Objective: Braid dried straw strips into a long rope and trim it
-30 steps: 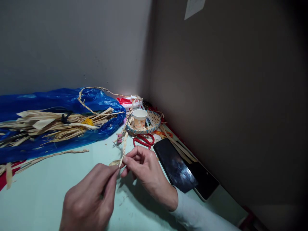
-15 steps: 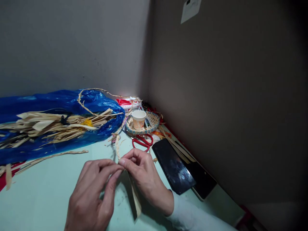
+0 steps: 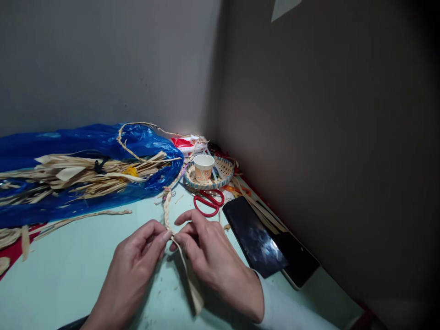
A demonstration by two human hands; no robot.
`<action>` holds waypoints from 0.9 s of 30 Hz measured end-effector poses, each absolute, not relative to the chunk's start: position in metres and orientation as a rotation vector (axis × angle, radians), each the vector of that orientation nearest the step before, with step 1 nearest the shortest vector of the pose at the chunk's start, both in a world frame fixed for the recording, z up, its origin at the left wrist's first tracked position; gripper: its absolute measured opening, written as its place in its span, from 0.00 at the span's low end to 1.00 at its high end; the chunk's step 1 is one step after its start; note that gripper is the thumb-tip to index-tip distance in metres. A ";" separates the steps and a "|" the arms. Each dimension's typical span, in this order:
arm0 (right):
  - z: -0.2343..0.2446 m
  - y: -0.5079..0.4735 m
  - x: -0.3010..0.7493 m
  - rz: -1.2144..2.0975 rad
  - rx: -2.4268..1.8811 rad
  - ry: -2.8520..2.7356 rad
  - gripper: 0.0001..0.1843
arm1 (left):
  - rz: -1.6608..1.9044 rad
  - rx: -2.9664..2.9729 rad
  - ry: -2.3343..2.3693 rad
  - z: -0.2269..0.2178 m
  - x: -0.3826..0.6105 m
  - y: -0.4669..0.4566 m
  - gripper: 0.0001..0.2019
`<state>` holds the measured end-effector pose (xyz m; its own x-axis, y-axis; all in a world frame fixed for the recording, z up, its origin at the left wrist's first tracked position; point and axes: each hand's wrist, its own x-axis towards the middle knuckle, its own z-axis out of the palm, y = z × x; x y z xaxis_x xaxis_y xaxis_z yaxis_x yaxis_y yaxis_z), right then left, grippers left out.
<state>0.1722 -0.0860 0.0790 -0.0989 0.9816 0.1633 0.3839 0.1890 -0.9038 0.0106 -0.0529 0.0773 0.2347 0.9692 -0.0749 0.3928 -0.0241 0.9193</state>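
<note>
Remotely, I see the left hand (image 3: 135,261) and right hand (image 3: 220,263) pinching the braid (image 3: 167,211) in their fingers above its dangling strip (image 3: 195,294), probably so the weave cannot loosen.

Dim o/all, R wall (image 3: 309,128) darkest, glare on blk slab (image 3: 252,231), shadow under R hand (image 3: 215,261).

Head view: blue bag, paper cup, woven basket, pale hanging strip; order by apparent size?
1. Blue bag
2. Woven basket
Unranked: paper cup and pale hanging strip; strip longer but narrower, nearer the camera.
</note>
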 end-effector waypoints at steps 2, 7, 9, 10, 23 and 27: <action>0.080 -0.087 0.172 0.766 -1.403 -1.733 0.07 | 0.809 1.629 1.349 0.077 0.008 -0.050 0.16; 0.071 -0.091 0.166 0.266 -1.418 -1.890 0.09 | 0.934 1.687 1.431 0.074 0.009 -0.047 0.13; 0.066 -0.093 0.160 0.013 -1.353 -1.949 0.09 | 0.967 1.677 1.457 0.073 0.012 -0.049 0.12; 0.064 -0.094 0.157 -0.092 -1.299 -1.982 0.09 | 0.975 1.659 1.470 0.072 0.014 -0.050 0.11; 0.065 -0.095 0.149 0.157 -1.197 -1.974 0.11 | 0.935 1.259 1.252 0.060 0.012 -0.048 0.11; 0.083 -0.081 0.170 0.947 -1.227 -1.393 0.14 | 0.857 1.295 1.211 0.066 0.011 -0.053 0.14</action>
